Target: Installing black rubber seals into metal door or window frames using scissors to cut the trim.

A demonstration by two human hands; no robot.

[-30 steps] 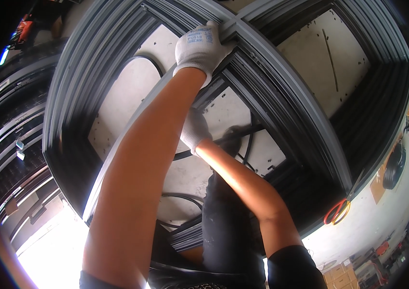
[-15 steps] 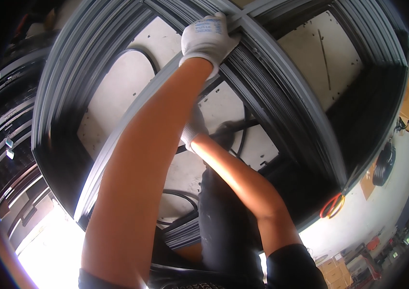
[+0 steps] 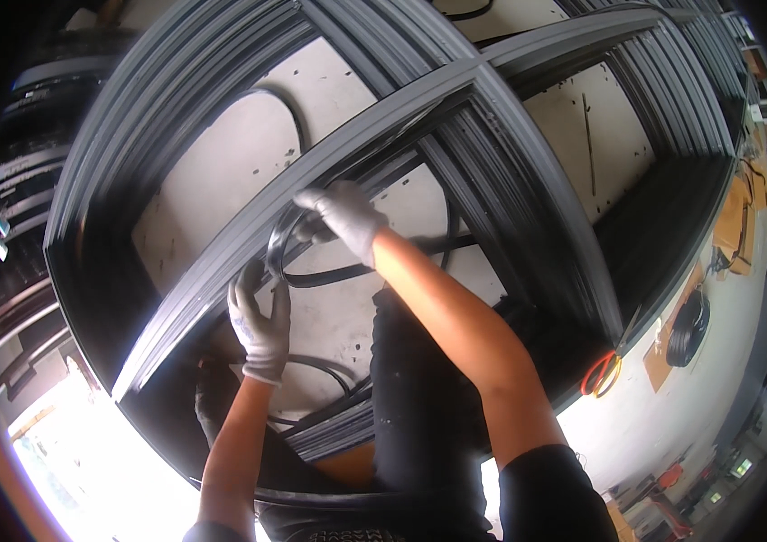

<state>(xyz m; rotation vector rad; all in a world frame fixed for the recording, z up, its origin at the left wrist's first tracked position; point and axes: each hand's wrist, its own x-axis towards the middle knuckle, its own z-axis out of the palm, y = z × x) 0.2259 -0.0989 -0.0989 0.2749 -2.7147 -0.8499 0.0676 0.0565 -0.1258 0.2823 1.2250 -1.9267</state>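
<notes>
Black, glossy, flexible strip point(image 3: 277, 254) bends just above white-gloved left hand point(image 3: 260, 322), half open, and below-left of white-gloved right hand point(image 3: 344, 219), loosely curled, hold unclear. Bend runs lengthwise between both.

A head-worn fisheye looks down from close above the grey frames point(image 3: 528, 172).

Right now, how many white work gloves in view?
2: left-hand glove, just below the curved black strip; right-hand glove, near the top of its curve. Others could be hidden in shadow.
</notes>
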